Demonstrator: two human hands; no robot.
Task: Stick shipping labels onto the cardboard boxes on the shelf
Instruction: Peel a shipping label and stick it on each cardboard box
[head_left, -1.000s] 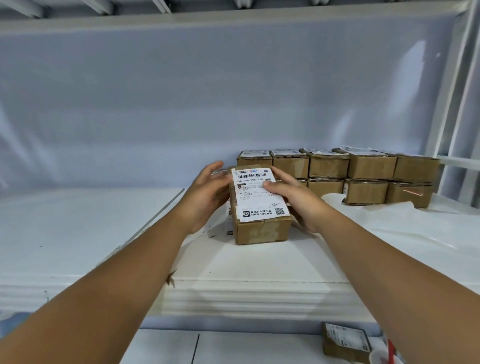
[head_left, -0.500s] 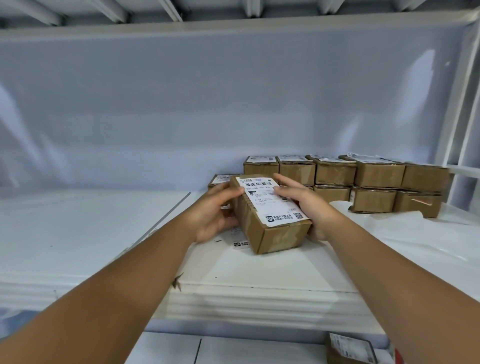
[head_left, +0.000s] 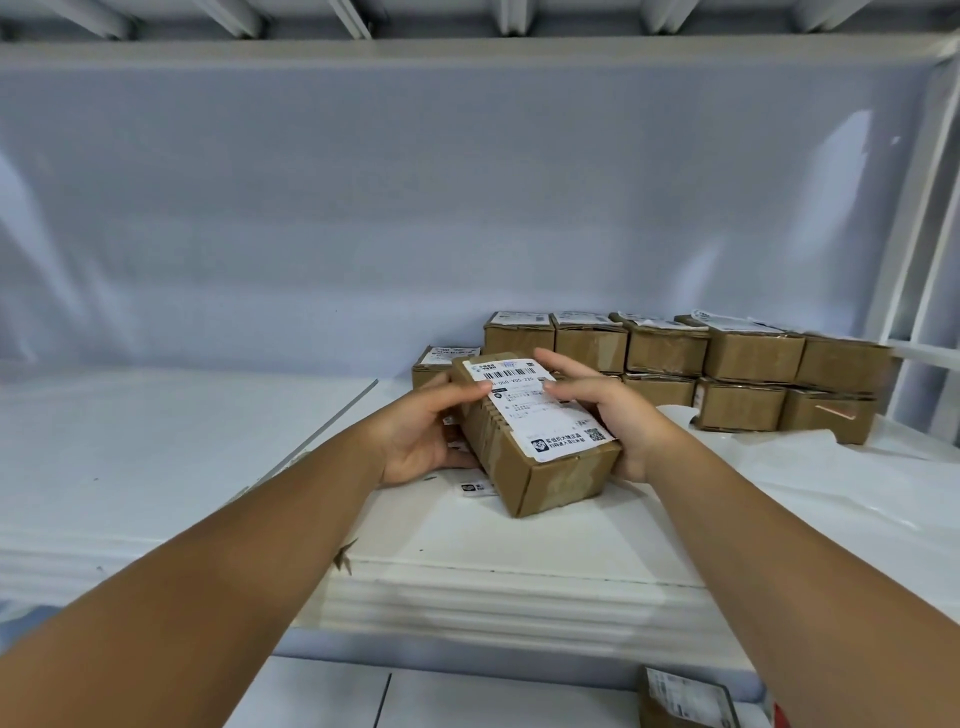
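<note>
1. Brown corrugated card makes up the cardboard box (head_left: 550, 478) held at the middle of the view, over the near part of the white shelf (head_left: 156, 441).
2. The box is turned at an angle, with one short end facing near and right. Whether its near lower corner rests on the shelf cannot be told.
3. A white shipping label (head_left: 540, 410) with a barcode at its far end and a QR code at its near end is stuck across most of the box's top.
4. The left hand (head_left: 421, 436) is clamped on the box's left side, with the thumb laid over the label's left edge.
5. The right hand (head_left: 613, 410) is clamped on the right side, with the fingers curled over the far top edge and the thumb set on the label.
6. The two hands are kept apart by the box between them.
7. A loose label (head_left: 475, 488) is seen flat on the shelf, just left of the box's near end.
8. Stacked boxes (head_left: 748, 358), two layers high and with labels on top, are ranged along the far right against the pale back panel (head_left: 467, 208).
9. A single box (head_left: 436, 364) with a label stands at the left end of that row, behind the left hand.
10. A crumpled white plastic sheet (head_left: 831, 483) is spread on the shelf at the right.
11. A lower box (head_left: 680, 701) with a label is partly seen at the bottom right, below the shelf.
</note>
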